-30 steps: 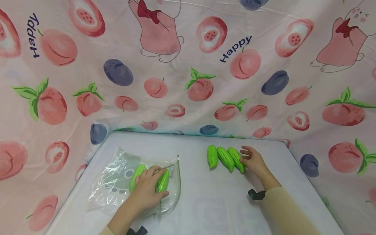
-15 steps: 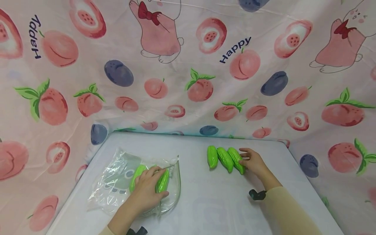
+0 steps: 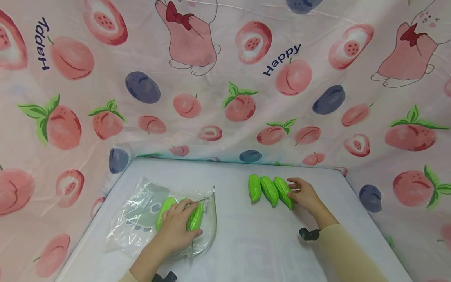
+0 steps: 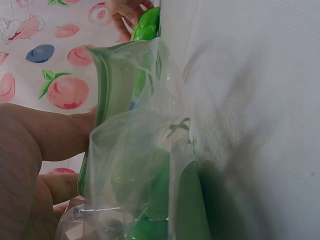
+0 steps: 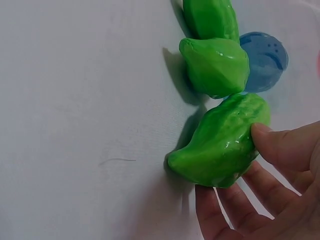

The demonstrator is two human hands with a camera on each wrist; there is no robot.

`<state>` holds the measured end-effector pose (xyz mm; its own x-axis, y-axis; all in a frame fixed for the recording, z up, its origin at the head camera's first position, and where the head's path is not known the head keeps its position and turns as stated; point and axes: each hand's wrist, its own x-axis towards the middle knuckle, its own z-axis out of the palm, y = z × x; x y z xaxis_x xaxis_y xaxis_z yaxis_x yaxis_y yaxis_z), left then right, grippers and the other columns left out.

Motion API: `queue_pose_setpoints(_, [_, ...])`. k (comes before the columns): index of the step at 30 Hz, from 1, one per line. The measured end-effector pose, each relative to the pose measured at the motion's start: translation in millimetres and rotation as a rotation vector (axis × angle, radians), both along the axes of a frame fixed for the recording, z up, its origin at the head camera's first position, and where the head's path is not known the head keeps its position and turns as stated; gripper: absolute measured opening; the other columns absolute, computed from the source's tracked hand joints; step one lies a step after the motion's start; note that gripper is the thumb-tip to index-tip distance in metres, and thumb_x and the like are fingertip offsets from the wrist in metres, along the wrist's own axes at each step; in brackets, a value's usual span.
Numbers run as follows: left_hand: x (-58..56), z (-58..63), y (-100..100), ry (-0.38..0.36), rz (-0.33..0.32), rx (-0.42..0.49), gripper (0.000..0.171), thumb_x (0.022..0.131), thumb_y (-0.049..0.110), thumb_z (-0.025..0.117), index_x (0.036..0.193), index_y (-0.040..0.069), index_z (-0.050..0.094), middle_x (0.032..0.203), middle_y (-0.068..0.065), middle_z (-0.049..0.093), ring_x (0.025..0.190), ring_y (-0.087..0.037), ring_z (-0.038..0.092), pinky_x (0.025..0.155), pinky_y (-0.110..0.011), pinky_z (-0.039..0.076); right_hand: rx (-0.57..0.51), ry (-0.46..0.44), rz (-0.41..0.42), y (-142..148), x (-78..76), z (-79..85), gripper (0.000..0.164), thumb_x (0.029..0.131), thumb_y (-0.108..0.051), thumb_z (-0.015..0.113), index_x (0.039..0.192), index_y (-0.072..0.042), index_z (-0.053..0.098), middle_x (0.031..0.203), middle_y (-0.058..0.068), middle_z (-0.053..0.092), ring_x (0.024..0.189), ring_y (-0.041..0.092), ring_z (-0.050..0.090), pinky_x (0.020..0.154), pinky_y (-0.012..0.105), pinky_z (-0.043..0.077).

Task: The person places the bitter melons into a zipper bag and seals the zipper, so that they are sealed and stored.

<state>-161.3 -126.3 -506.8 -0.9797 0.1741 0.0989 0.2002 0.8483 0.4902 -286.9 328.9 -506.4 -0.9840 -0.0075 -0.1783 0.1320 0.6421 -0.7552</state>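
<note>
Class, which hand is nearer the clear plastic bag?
Left. The left hand touches the clear plastic bag; the right hand is beyond its right side, at a green vegetable.

Dark blue lettering (image 3: 283,59) on the pale pink, fruit-printed fabric backdrop (image 3: 303,23) reads "Happy" twice: one word slants upward above a round pink peach (image 3: 294,77) right of centre, the other word (image 3: 41,44) runs steeply beside a similar peach (image 3: 73,58) at left.

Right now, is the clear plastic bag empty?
Not empty: green bitter gourds show through the clear plastic bag on both sides of the left hand.
</note>
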Motion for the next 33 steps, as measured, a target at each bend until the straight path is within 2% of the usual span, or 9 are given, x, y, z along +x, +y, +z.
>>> queue_pose_setpoints(17, [0.5, 0.8, 0, -0.004, -0.004, -0.002, 0.084, 0.081, 0.039, 0.094, 0.154, 0.02, 0.059, 0.155, -0.001, 0.055, 0.142, -0.032, 0.049, 0.111, -0.062, 0.038, 0.028, 0.011, -0.027, 1, 7.5, 4.9, 0.063, 0.102, -0.006, 0.069, 0.16, -0.004, 0.047, 0.154, 0.029, 0.056, 0.134, 0.044, 0.06, 0.096, 0.041, 0.064])
queue_pose_setpoints(33, [-0.1, -0.1, 1, 0.001, -0.003, -0.003, 0.084, 0.08, 0.039, 0.094, 0.154, 0.02, 0.059, 0.156, -0.001, 0.055, 0.143, -0.033, 0.049, 0.112, -0.063, 0.038, -0.049, 0.013, -0.038, 1, 22.7, 16.7, 0.065, 0.101, -0.007, 0.073, 0.16, -0.003, 0.048, 0.157, 0.029, 0.054, 0.135, 0.044, 0.059, 0.094, 0.042, 0.065])
